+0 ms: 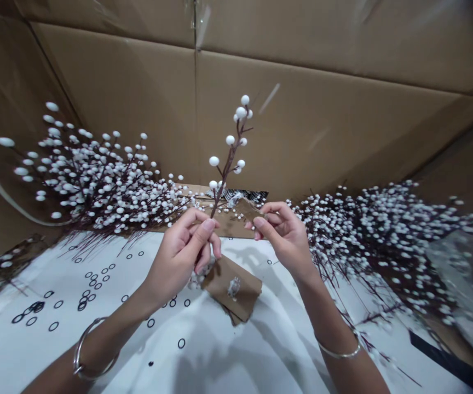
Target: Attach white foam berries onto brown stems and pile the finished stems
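Observation:
My left hand (187,246) is closed, thumb and fingers pinching the lower stem of an artificial berry branch (229,158). That branch stands nearly upright, leaning a little right, with white berries on brown twigs. Across from it, my right hand (282,232) is closed in a pinch just right of the stem. A brown, card-like piece (248,209) shows at its fingertips; whether they grip it I cannot tell. Below and between both hands, a small stack of brown cardboard pieces (234,287) lies on the white table, a whitish tuft on its top.
Large heaps of white berry branches lie at the left (109,180) and the right (376,235). Several small black rings (92,282) are scattered over the white tabletop (138,361). Tall cardboard walls (302,120) enclose the back and sides. Clear plastic (462,273) lies at far right.

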Demonstrator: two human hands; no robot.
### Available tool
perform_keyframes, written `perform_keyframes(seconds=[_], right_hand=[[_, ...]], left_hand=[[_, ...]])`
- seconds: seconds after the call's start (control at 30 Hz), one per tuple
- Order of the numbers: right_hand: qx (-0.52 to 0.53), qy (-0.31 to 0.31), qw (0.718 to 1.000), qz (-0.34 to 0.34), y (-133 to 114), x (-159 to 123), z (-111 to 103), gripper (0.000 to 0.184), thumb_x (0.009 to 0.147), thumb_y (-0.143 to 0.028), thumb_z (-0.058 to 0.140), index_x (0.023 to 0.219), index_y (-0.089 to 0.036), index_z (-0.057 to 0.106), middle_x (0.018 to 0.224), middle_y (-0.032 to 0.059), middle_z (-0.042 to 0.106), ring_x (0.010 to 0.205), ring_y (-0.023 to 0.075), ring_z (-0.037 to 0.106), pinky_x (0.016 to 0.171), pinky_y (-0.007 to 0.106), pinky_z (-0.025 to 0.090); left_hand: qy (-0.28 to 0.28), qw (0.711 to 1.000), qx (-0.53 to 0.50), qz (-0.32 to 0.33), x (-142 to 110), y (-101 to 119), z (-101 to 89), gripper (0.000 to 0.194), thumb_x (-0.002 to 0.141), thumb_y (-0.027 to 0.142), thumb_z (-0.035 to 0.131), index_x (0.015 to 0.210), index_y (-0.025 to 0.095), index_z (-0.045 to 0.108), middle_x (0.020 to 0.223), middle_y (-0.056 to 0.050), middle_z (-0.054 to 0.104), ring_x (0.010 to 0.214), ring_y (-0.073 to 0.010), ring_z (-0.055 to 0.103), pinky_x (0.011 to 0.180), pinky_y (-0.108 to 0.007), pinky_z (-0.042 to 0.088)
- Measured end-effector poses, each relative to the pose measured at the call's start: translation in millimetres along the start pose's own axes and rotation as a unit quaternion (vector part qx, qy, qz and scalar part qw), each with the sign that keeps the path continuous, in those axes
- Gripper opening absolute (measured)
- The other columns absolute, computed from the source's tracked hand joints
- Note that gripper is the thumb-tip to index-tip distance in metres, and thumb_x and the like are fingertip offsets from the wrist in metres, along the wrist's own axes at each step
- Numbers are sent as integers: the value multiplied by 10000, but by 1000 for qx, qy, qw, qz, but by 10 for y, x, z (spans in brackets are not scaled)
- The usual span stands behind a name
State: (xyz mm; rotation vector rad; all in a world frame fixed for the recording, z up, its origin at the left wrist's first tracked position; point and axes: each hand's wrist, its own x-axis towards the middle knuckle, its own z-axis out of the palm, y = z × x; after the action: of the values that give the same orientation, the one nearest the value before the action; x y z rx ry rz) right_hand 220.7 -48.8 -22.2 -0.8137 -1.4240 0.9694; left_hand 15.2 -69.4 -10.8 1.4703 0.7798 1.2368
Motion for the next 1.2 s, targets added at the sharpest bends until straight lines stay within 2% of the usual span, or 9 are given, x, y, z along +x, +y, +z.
perform_keyframes(seconds=[0.13,0.23,0.33,0.47,0.67,0.9,1.07,1.2], right_hand=[[98,8,994,55,40,52,-78,214,845,-301,676,971,-215,526,721,-20,643,557,84,512,559,234,422],[202,-19,972,119,52,94,-102,195,827,-332,644,942,-214,540,600,-59,436,471,80,330,466,230,317],[247,-56,955,153,42,99,-79,163,848,-358,574,892,-202,558,594,-64,223,477,93,127,416,230,217],[287,-98,937,174,36,52,-22,182,847,-374,558,862,-192,564,618,-64,93,518,105,16,410,220,141],[292,-127,922,220,31,1,44,181,825,-385,549,810,-207,518,567,-69,69,510,115,13,424,235,104],[360,-154,878,275,75,-12,115,98,831,-297,517,852,-201,517,548,-63,102,528,131,20,444,244,86],[343,-174,882,272,117,-22,144,141,838,-346,515,868,-210,496,570,-59,97,526,132,33,444,252,108],[350,-181,876,277,146,-21,143,139,841,-324,513,909,-203,503,566,-61,113,520,130,39,436,245,122]], left_hand=[[8,1000,0,2,9,1,-17,205,992,363,493,908,176,490,650,17,625,380,-30,390,413,-180,278],[7,1000,-1,0,3,14,-20,204,992,361,495,906,177,491,647,16,626,385,-31,392,417,-177,281],[5,1000,-3,-5,-14,39,3,204,991,357,495,901,173,492,637,14,622,382,-32,387,420,-178,288],[-4,1000,-3,-12,-48,65,45,211,988,362,495,893,175,492,644,10,623,382,-38,384,411,-181,290],[-22,1000,-12,-11,-106,90,77,210,988,369,492,897,180,486,670,5,641,385,-39,386,406,-186,271],[-40,999,-24,-25,-146,111,110,210,992,365,483,899,177,481,650,12,634,387,-35,369,418,-190,270],[-44,999,-20,-22,-154,92,107,214,991,364,479,893,174,485,650,5,639,381,-36,369,422,-192,293],[-48,998,-22,-22,-149,78,103,219,990,366,483,891,171,486,657,5,637,380,-32,368,416,-187,285]])
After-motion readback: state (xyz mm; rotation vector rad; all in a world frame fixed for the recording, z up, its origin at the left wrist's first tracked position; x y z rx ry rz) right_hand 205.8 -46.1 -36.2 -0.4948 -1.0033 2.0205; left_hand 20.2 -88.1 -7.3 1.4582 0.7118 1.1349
